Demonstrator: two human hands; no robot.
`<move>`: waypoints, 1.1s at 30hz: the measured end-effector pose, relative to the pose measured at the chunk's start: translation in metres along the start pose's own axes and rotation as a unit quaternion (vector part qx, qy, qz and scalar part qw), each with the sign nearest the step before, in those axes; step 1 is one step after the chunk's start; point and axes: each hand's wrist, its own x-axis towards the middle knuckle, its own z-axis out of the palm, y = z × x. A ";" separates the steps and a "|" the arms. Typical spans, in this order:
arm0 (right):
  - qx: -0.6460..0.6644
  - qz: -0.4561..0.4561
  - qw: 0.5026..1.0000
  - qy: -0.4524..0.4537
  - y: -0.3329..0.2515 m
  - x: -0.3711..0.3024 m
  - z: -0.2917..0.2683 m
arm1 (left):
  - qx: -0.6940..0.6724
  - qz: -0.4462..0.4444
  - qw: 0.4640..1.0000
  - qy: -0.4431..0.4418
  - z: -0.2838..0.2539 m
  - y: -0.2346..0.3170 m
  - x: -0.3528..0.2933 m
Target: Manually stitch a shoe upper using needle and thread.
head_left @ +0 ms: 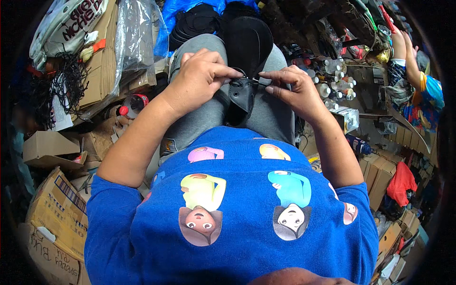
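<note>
A black leather shoe piece (248,45) lies between my grey-clad thighs. Its near end has a flap with eyelets (241,92) and a dark lace (244,72) passing through. My left hand (202,78) is closed, thumb and forefinger pinching the lace just left of the eyelets. On the other side my right hand (297,88) pinches a thin, shiny piece (256,80) against the flap's edge; whether it is a lace tip or a needle I cannot tell. The underside of the shoe piece is hidden.
Black shoe pieces (194,26) are stacked beyond my knees. Cardboard (97,76), clear plastic sheeting (137,38) and dark laces (64,90) are at the left. Small bottles (339,80) cluster at the right, near another person's arm (412,61). Boxes (59,209) stand lower left.
</note>
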 end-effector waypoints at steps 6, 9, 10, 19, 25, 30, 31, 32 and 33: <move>0.049 0.017 0.997 0.064 0.008 0.002 0.021 | -0.020 -0.047 0.998 0.020 0.013 -0.003 0.000; 0.063 0.046 0.993 0.087 0.007 0.002 0.029 | -0.025 -0.077 0.996 0.031 0.019 0.000 0.003; 0.069 0.063 0.991 0.093 0.006 0.002 0.031 | -0.022 -0.088 0.995 0.034 0.021 0.003 0.004; -0.042 -0.026 0.996 0.069 0.010 0.012 0.024 | -0.035 -0.002 0.996 0.077 0.022 0.003 0.022; 0.164 0.058 0.983 0.063 0.023 -0.001 0.008 | -0.012 -0.046 0.999 0.003 -0.002 0.007 0.010; 0.061 0.032 0.996 0.057 0.027 -0.012 0.008 | 0.090 0.017 0.993 -0.073 -0.003 0.017 0.015; 0.090 0.070 0.992 0.046 0.025 -0.017 0.004 | 0.099 0.022 0.992 -0.076 -0.003 0.017 0.016; 0.097 0.096 0.990 0.030 0.024 -0.023 -0.001 | 0.109 0.027 0.990 -0.080 -0.004 0.018 0.018; 0.106 0.105 0.989 0.018 0.021 -0.029 -0.006 | 0.110 0.036 0.990 -0.081 -0.005 0.017 0.018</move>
